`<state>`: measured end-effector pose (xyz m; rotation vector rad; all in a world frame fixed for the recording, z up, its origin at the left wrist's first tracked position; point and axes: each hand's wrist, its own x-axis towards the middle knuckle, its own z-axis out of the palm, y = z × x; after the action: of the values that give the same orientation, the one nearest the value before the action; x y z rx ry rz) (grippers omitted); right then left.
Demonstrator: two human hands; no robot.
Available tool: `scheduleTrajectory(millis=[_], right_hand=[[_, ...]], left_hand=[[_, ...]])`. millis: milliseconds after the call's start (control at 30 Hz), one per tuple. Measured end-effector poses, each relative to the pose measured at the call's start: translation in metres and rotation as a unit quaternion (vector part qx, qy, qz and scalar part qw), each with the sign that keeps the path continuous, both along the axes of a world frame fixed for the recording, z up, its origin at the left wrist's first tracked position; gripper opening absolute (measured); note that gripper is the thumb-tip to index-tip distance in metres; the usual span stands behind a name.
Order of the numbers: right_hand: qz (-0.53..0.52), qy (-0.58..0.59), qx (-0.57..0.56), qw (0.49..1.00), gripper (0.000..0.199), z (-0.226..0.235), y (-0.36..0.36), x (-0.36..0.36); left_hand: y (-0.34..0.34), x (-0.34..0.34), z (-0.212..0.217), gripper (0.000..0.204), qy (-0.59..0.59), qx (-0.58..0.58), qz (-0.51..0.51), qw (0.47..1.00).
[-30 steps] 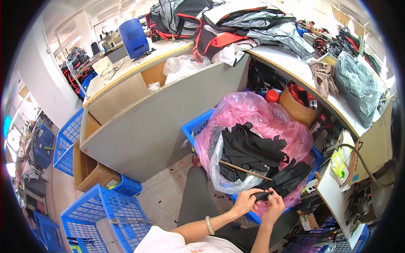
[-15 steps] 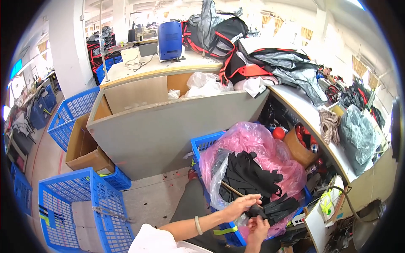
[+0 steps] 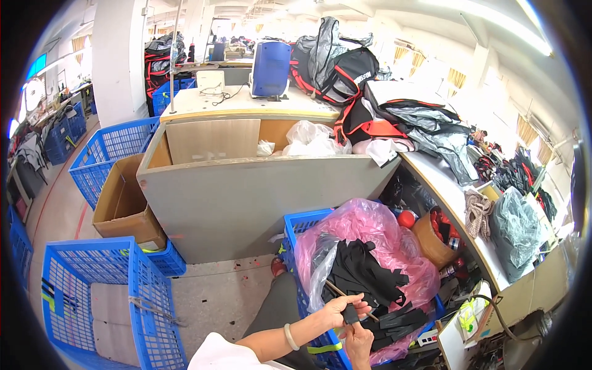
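Observation:
Low in front of me, my left hand (image 3: pixel 338 309), with a pale bangle on the wrist, pinches a small black fabric piece (image 3: pixel 350 315). Just below it, my right hand (image 3: pixel 357 343) has its fingers closed on the lower end of the same piece. Under my hands stands a blue crate (image 3: pixel 306 220) lined with pink plastic film (image 3: pixel 364 219). A heap of black fabric strips (image 3: pixel 364 271) lies in it. A thin wooden stick (image 3: pixel 333 287) runs slantwise beside the strips and passes behind my left hand.
At left are an open blue crate (image 3: pixel 132 296) and a cardboard box (image 3: pixel 120 225). Ahead, a grey panel (image 3: pixel 228 209) fronts a worktable with a blue machine (image 3: pixel 270 69). Black, red and silver bags (image 3: pixel 351 74) are piled there. A side table (image 3: pixel 441 179) curves along the right.
My hands have shifted slightly left and downward in the picture, with the black piece now held more upright between them. My view has tilted, so the surroundings sit differently.

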<state>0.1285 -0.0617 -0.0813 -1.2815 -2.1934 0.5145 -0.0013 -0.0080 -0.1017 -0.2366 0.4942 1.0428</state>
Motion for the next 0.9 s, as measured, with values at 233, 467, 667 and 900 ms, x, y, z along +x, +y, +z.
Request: scheduleTrajectory(millis=[233,467,667,900], right_hand=[[0.006,0.008,-0.001,1.000,0.018,-0.028,0.021,-0.002],[0.125,0.412,-0.598,0.676,0.023,-0.009,0.035,-0.001],[-0.013,0.369,-0.358,0.858,0.029,-0.015,0.034,-0.004],[0.010,0.090,-0.402,0.911,0.033,-0.016,0.053,0.016]], left_hand=[[-0.019,0.015,0.007,0.016,0.123,0.165,0.034,0.978],[-0.002,-0.010,-0.002,0.030,0.062,0.159,-0.030,0.985],[-0.001,0.006,0.014,0.036,0.130,0.098,-0.018,0.986],[0.003,0.022,-0.013,0.036,0.061,0.107,-0.124,0.985]])
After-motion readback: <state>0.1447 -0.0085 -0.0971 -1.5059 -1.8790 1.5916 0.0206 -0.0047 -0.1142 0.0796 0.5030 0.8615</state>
